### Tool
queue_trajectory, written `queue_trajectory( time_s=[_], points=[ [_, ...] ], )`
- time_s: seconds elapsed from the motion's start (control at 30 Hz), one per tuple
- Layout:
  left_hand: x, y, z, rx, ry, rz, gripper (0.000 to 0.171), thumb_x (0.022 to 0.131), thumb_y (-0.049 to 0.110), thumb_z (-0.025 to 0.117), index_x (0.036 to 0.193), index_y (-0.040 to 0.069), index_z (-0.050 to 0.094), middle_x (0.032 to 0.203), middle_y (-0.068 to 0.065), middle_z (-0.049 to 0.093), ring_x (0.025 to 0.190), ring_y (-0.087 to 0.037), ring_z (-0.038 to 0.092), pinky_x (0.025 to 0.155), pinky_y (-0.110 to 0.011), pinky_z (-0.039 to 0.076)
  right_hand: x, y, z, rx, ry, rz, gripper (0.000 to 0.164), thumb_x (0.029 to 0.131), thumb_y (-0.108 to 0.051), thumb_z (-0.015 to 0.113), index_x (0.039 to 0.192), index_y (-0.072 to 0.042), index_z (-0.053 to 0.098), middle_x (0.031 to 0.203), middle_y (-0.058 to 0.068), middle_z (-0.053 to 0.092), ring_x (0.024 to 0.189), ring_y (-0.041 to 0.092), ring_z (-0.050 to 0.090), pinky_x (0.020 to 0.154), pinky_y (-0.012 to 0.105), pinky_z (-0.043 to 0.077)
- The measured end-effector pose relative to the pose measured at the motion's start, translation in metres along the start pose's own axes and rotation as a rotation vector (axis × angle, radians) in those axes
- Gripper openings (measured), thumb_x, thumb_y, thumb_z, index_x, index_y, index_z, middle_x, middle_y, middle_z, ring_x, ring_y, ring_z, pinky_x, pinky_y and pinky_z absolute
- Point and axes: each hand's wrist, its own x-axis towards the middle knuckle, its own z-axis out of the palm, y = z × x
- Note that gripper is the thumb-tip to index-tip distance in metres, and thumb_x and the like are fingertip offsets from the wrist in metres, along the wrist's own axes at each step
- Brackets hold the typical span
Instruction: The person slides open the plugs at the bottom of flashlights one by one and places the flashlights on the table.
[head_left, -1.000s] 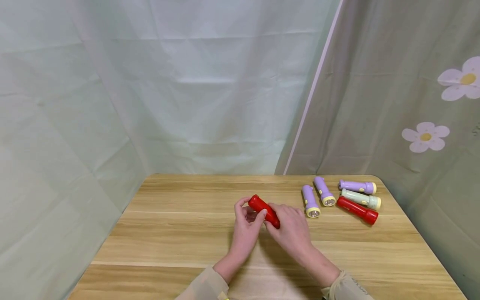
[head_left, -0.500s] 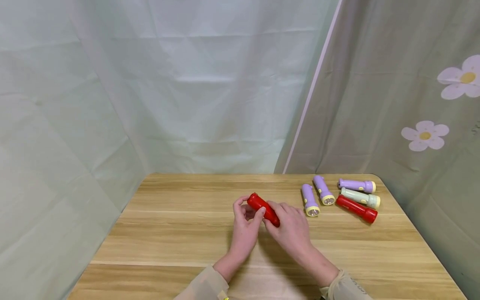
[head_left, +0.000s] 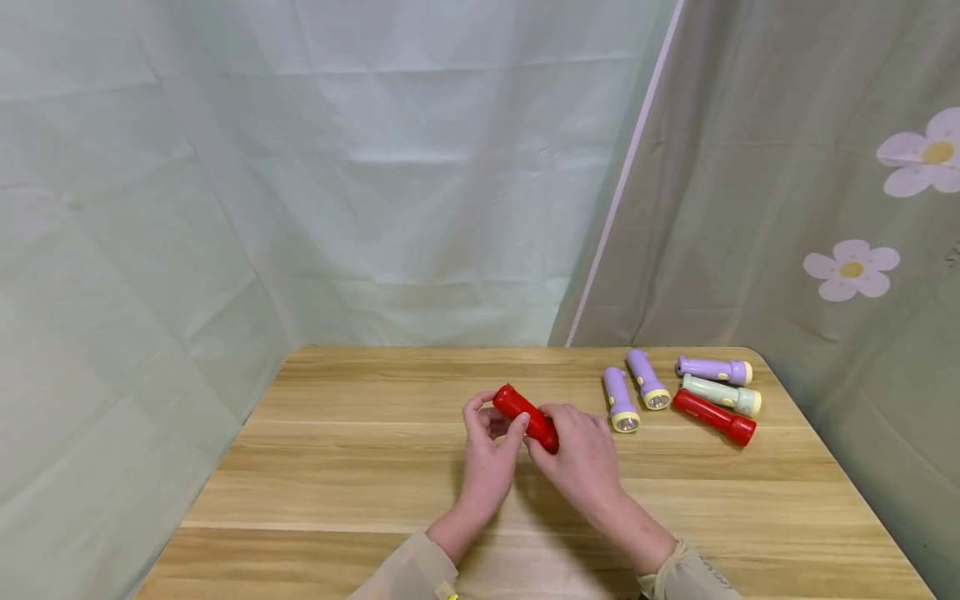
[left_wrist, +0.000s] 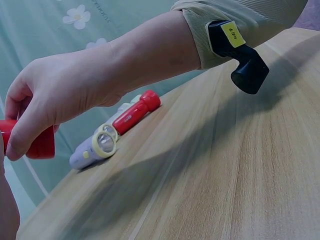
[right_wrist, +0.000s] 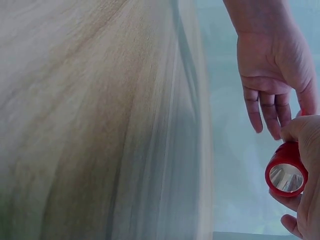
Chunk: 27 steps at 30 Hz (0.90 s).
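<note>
A: Take it left to right. What does the left hand do?

B: The left hand (head_left: 486, 462) pinches the red flashlight (head_left: 527, 418) near its tail, thumb on the barrel. In the right wrist view, some of its other fingers hang nearly straight, away from it.

A: And the right?

B: The right hand (head_left: 581, 450) grips the head end. So the flashlight sits between both hands, tilted, tail up to the left, lifted off the table (head_left: 337, 467).

A: How would you handle it well?

B: I'd let the right hand do the steadying and the left thumb work lightly. The barrel looks glossy, so too loose a grip could let it roll. I'd also avoid fingers on the lens (right_wrist: 287, 178).

A: What about the surface and room?

B: A pale curtain (head_left: 420, 208) hangs at the left and behind. The tabletop has a light wood grain, and the hands throw a soft shadow on it. Farther right lie two purple flashlights (head_left: 615, 392), side by side, then a group: another purple one (head_left: 705, 370) at the back, a pale green one (head_left: 712, 392), and a second red one (head_left: 714, 418) in front. I can't tell whether those touch.

A: Beyond them?

B: A greyer curtain (head_left: 735, 233) with printed flowers (head_left: 851, 269).
</note>
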Motion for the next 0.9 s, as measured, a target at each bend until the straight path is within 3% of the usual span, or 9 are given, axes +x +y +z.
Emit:
queue_trajectory(
  time_s=[0.43, 0.9],
  points=[
    [-0.0005, 0.004, 0.0015, -0.011, 0.012, -0.004, 0.057, 0.097, 0.033, 0.073, 0.141, 0.027, 0.036, 0.118, -0.005, 0.06, 0.108, -0.025, 0.057, 0.085, -0.035, 0.056, 0.0013, 0.002, 0.0002, -0.025, 0.051, -0.03, 0.037, 0.08, -0.031, 0.085, 0.108, -0.015, 0.07, 0.096, 0.002, 0.072, 0.084, 0.02, 0.068, 0.091, 0.049, 0.049],
    [-0.0027, -0.0023, 0.0014, 0.022, 0.016, -0.053, 0.06, 0.097, 0.036, 0.072, 0.143, 0.032, 0.035, 0.116, -0.002, 0.067, 0.106, -0.023, 0.061, 0.091, -0.038, 0.054, 0.0002, 0.0016, 0.0003, -0.031, 0.012, -0.03, 0.035, 0.082, -0.031, 0.085, 0.11, -0.017, 0.07, 0.097, 0.002, 0.072, 0.086, 0.02, 0.067, 0.091, 0.048, 0.046]
  ],
)
